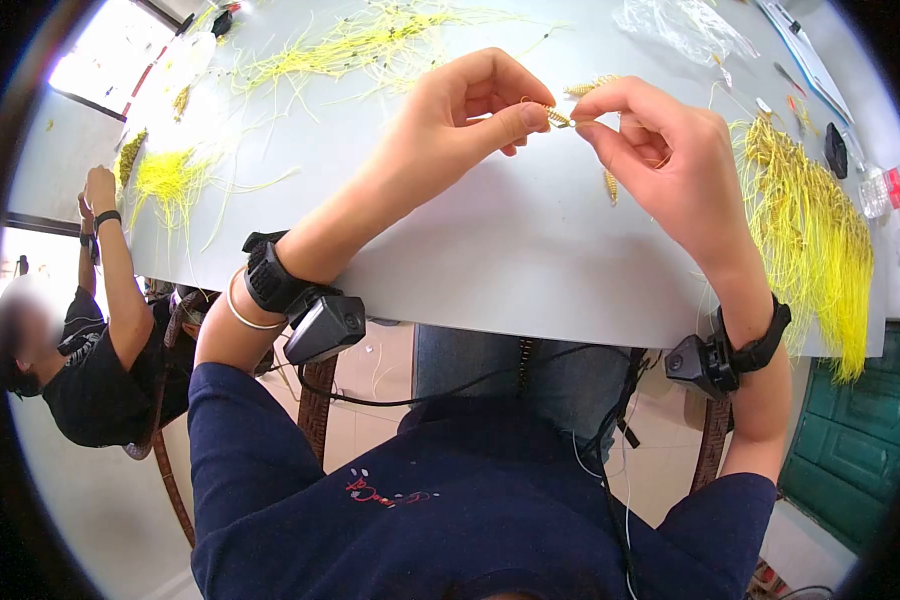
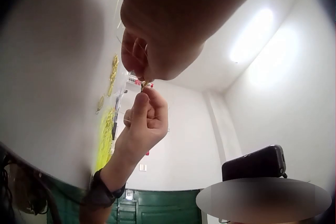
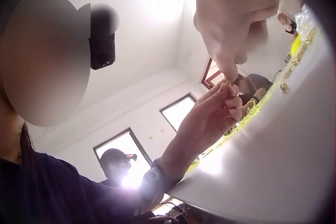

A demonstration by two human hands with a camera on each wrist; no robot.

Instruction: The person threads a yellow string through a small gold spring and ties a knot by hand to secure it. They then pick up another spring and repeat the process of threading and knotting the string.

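Note:
Over the table [image 1: 530,270], my two hands meet at a small gold coiled wire spring [image 1: 557,116]. In the head view my left hand [image 1: 465,112] pinches its left end between thumb and index finger. My right hand [image 1: 660,140] pinches at the other end, thumb and index fingertips together, with its other fingers curled in. A thin strand shows by the right fingers. One more gold spring [image 1: 590,86] lies just behind the hands, and another [image 1: 611,187] lies below the right fingertips. In the left wrist view, the fingertips largely cover the held piece.
A thick row of gold springs with yellow strands [image 1: 810,210] hangs over the table's right edge. Loose yellow strands [image 1: 370,48] spread at the back; another bundle [image 1: 170,180] lies left. A plastic bag [image 1: 685,25], bottle [image 1: 888,190] and clipboard [image 1: 810,55] sit farther off. Another person [image 1: 100,370] works at left.

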